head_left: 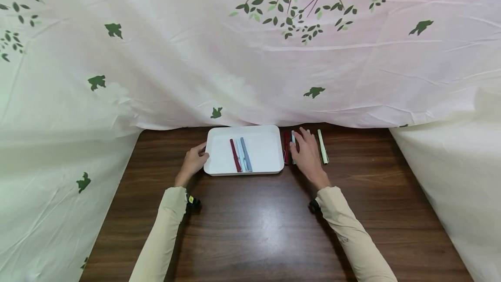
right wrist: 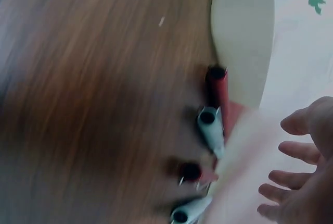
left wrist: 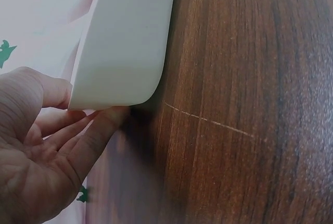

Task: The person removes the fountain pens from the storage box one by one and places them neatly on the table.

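Note:
My left hand (head_left: 192, 161) holds the left end of a white tray (head_left: 219, 160); in the left wrist view its thumb lies at the rim and its fingers against the outer wall. Inside the tray lie a dark red pen-like stick (head_left: 235, 155), a pale blue one (head_left: 240, 156) and a grey-blue one (head_left: 246, 155). Over more sticks right of the tray hovers my right hand (head_left: 307, 156), fingers spread and apart. A dark red stick (head_left: 286, 148), a pale blue one (head_left: 293, 137) and a pale green one (head_left: 322, 147) show around it; the hand partly hides the row.
The sticks beside the tray have dark round ends, some with metal clips, as on the red stick (right wrist: 221, 91). A dark wood table (head_left: 250, 229) lies under everything. White curtain (head_left: 176, 77) with green leaf and bird prints hangs behind and at both sides.

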Action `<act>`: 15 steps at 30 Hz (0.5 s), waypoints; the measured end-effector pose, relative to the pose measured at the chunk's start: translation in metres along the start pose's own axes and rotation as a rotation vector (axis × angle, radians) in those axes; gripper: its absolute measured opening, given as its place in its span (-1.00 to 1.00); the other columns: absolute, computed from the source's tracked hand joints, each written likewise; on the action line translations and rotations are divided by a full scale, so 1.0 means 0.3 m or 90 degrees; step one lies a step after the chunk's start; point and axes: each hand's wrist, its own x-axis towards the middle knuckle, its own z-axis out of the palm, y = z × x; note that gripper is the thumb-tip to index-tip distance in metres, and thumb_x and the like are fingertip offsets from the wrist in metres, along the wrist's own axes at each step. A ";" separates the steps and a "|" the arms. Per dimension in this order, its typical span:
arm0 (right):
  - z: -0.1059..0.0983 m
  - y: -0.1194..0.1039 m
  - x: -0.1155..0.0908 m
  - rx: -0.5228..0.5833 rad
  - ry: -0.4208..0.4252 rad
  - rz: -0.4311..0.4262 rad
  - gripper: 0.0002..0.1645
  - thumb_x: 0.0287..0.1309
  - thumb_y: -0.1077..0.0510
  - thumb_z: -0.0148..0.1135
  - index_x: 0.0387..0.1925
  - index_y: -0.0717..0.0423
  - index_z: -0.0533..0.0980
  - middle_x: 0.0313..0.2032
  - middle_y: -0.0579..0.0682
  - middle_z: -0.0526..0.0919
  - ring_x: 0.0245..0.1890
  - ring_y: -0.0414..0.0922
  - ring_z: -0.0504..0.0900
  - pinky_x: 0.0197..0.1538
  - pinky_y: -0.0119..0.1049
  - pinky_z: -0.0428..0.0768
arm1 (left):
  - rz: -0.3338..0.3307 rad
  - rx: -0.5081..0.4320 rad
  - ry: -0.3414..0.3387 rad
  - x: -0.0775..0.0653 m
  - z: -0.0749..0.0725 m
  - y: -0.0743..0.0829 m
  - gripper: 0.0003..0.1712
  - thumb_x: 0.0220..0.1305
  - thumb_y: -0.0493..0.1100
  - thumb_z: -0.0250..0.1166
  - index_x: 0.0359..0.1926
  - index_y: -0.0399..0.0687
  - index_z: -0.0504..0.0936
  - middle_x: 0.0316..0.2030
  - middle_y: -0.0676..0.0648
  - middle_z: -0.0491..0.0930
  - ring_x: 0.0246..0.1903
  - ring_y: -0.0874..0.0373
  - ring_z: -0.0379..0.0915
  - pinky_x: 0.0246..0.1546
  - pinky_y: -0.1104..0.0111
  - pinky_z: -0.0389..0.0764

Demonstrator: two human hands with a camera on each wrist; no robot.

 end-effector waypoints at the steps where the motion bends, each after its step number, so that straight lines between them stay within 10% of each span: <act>1: 0.006 -0.011 0.000 0.014 -0.007 0.002 -0.50 0.42 0.26 0.22 0.31 0.40 0.51 0.43 0.48 0.34 0.47 0.41 0.27 0.49 0.29 0.22 | -0.001 0.000 0.000 -0.001 0.001 0.000 -0.35 0.52 -0.18 0.08 0.58 -0.08 0.32 0.42 -0.28 0.47 0.33 -0.15 0.51 0.23 -0.01 0.59; 15: 0.092 -0.139 0.019 0.053 -0.015 -0.076 -0.53 0.40 0.30 0.26 0.29 0.35 0.54 0.44 0.44 0.33 0.48 0.32 0.29 0.46 0.19 0.35 | 0.001 0.011 0.002 -0.010 -0.002 0.011 -0.35 0.52 -0.18 0.06 0.58 -0.10 0.32 0.40 -0.30 0.48 0.32 -0.17 0.51 0.22 -0.02 0.59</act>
